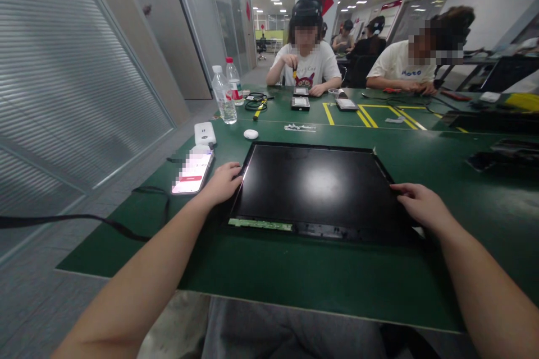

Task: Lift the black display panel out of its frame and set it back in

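Observation:
A black LCD screen panel lies face up on the green table in front of me, its glossy surface reflecting a ceiling light. Along its near edge, a green circuit strip shows at the left. My left hand grips the panel's left edge, fingers over the rim. At the opposite side, my right hand holds the right edge between thumb and fingers. The undersides of both grips are hidden.
Left of the panel are a lit phone, a white power bank and a white earbud case. Two water bottles stand behind. Across the table, a person works over hard drives; another person sits at right.

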The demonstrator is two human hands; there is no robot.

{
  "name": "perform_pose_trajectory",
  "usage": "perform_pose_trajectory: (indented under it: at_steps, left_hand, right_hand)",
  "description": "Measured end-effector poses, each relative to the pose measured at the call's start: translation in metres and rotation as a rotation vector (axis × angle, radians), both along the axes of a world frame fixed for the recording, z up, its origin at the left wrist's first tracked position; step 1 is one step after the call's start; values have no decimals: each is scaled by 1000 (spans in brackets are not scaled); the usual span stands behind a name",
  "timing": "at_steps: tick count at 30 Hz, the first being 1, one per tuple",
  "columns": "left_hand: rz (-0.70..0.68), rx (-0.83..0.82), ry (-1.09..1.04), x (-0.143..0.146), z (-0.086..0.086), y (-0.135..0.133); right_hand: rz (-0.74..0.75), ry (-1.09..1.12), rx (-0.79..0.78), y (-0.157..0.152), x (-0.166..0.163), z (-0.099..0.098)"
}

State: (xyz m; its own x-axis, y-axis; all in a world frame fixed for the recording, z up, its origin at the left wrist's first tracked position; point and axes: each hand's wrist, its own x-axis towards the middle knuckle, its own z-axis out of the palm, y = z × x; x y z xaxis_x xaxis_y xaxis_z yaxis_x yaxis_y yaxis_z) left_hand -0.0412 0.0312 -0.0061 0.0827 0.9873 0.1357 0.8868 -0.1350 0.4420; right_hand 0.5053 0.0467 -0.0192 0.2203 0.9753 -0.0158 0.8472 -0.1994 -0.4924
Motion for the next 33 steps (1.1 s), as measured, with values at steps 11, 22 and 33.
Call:
perform_pose_trajectory:
  at_steps: [11, 22, 33]
  left_hand:
    - [414, -193, -1051, 37, 29, -20]
    - [384, -339, -1505, 42, 31, -16]
    - [408, -358, -1498, 45, 38, -21]
  right_hand:
    - [-38, 14, 12, 2, 3, -4]
    - [-12, 31, 52, 4, 10, -9]
    - [-79, 103, -16, 1, -1, -2]
